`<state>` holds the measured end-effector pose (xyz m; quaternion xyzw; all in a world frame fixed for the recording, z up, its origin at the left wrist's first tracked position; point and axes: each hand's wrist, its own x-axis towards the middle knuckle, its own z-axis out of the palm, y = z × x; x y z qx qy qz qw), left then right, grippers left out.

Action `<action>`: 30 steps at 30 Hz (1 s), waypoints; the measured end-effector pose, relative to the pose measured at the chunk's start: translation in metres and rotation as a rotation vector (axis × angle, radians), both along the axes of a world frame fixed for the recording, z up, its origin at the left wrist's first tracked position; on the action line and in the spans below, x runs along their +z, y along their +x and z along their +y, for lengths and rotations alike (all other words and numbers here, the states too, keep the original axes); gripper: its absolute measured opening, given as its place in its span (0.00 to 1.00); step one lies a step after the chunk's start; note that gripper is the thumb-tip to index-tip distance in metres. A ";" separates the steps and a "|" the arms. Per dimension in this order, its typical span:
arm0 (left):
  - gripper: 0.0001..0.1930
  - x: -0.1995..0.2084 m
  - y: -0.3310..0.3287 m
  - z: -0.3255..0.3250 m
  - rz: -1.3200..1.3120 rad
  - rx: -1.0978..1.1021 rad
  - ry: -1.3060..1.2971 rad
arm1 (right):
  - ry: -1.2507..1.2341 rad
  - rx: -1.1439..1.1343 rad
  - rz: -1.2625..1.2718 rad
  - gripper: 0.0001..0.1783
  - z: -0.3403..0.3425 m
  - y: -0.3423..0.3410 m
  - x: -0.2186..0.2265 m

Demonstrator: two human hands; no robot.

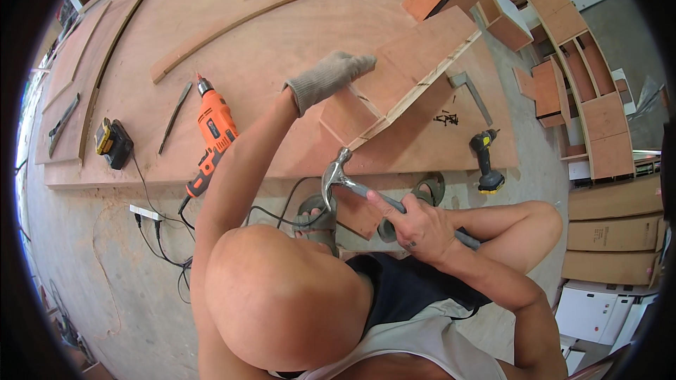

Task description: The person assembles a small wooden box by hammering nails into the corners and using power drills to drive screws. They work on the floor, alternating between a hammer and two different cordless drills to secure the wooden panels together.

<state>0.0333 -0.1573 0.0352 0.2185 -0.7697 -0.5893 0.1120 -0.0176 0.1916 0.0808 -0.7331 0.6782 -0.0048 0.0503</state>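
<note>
My left hand, in a grey knit glove, rests on top of a plywood assembly of joined boards, steadying it. My bare right hand grips the handle of a claw hammer. The steel hammer head hangs just below the near edge of the assembly, apart from the wood. Both my knees and sandalled feet show below the hammer. A small pile of dark screws or nails lies on the sheet to the right of the assembly.
A big plywood sheet covers the floor. On it lie an orange corded drill, a black-and-yellow tool, a chisel-like bar and curved wood strips. A cordless driver stands right. Shelf units and boxes line the right side.
</note>
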 end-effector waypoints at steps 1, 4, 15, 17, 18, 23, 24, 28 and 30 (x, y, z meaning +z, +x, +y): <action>0.34 -0.001 -0.001 0.001 0.042 -0.004 0.044 | -0.042 -0.057 -0.028 0.45 -0.003 -0.007 0.000; 0.34 -0.003 0.000 -0.003 0.096 -0.029 0.063 | -0.105 -0.181 -0.045 0.46 -0.021 -0.024 0.001; 0.34 0.001 -0.005 0.000 0.006 -0.015 0.051 | -0.042 -0.187 -0.015 0.44 -0.025 -0.020 0.008; 0.35 -0.003 0.000 -0.006 0.016 -0.046 0.002 | -0.028 -0.141 -0.017 0.44 -0.018 -0.015 0.006; 0.36 0.000 -0.002 -0.004 0.028 -0.072 -0.016 | -0.022 -0.113 -0.019 0.44 -0.008 -0.018 0.006; 0.38 -0.003 0.008 0.031 0.175 0.207 0.103 | 0.026 -0.016 0.017 0.24 0.003 -0.067 -0.002; 0.38 -0.008 0.009 0.034 0.225 0.272 0.124 | 0.062 -0.012 0.020 0.19 0.002 -0.091 -0.018; 0.33 -0.049 0.030 0.024 0.302 0.188 0.081 | 0.293 -0.003 0.071 0.15 -0.026 -0.160 -0.056; 0.27 -0.050 0.036 0.032 0.399 0.149 0.198 | 0.385 -0.029 0.033 0.18 -0.041 -0.181 -0.070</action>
